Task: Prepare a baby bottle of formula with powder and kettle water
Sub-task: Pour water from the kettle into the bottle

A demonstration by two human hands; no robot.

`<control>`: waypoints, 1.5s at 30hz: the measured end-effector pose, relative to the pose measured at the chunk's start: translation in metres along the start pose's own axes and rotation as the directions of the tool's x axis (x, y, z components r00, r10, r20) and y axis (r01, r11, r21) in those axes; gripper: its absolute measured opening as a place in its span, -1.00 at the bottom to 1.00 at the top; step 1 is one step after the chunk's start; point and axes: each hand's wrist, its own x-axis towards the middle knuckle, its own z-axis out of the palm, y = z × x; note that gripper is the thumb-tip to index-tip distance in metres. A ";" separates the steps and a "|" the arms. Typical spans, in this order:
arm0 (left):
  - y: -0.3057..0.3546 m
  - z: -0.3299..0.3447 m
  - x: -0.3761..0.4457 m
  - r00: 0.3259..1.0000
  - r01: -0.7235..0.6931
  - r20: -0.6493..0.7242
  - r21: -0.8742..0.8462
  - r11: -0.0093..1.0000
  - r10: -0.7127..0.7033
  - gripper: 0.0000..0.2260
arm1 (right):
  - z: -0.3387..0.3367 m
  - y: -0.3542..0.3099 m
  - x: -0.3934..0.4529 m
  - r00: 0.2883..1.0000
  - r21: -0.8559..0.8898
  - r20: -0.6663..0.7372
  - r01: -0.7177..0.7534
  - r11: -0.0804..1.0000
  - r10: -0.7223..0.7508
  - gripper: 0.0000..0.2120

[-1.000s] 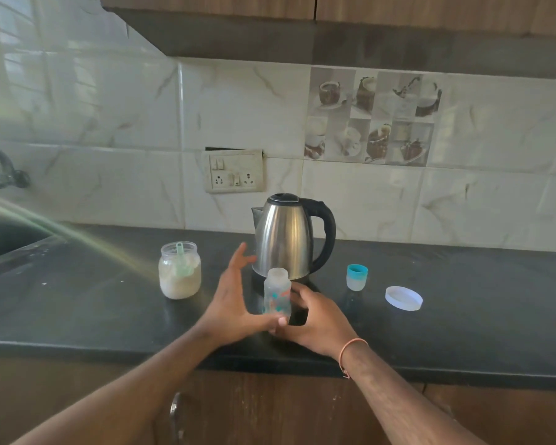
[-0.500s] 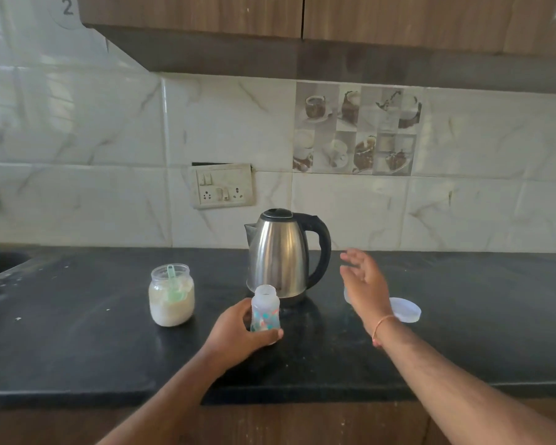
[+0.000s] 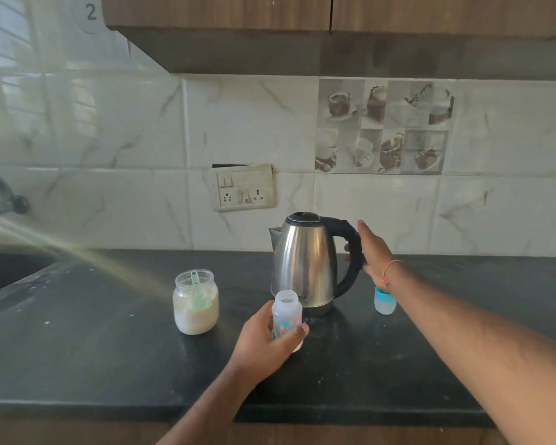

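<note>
Left fingers [image 3: 297, 332] curled round bottle [image 3: 286, 313]; right fingers [image 3: 349, 250] at kettle handle [image 3: 350, 252].

Both hands out over the surface [image 3: 77, 364], each at an item.

Left hand [image 3: 264, 338]: forearm enters from bottom centre, angled up and right; fingers and thumb curled round the baby bottle [image 3: 287, 316], just in front of the kettle [image 3: 305, 264], thumb across the near side. Right hand [image 3: 371, 252]: arm reaches in from lower right, long and nearly straight; hand at the kettle's handle on its right side, fingertips curling round the grip, thumb pointing up. A thin orange band sits on the right wrist.
</note>
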 end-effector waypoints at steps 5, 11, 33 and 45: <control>0.003 0.000 -0.001 1.000 0.011 -0.005 -0.008 1.000 -0.011 -0.74 | 0.010 0.002 -0.019 0.998 0.026 -0.057 0.018 1.000 -0.016 -0.37; 0.009 -0.004 -0.003 1.000 0.005 -0.028 -0.022 1.000 -0.005 -0.59 | 0.025 0.004 -0.048 0.978 0.020 -0.187 0.100 0.995 -0.095 -0.29; 0.014 -0.005 -0.013 0.993 -0.028 -0.119 -0.102 0.994 0.016 -0.72 | -0.055 0.006 -0.093 0.989 0.069 -0.138 0.070 0.995 -0.060 -0.33; 0.015 0.000 -0.007 1.000 -0.010 -0.013 -0.009 1.000 0.010 -0.48 | -0.106 -0.005 -0.099 0.998 0.039 -0.044 0.038 0.999 -0.036 -0.32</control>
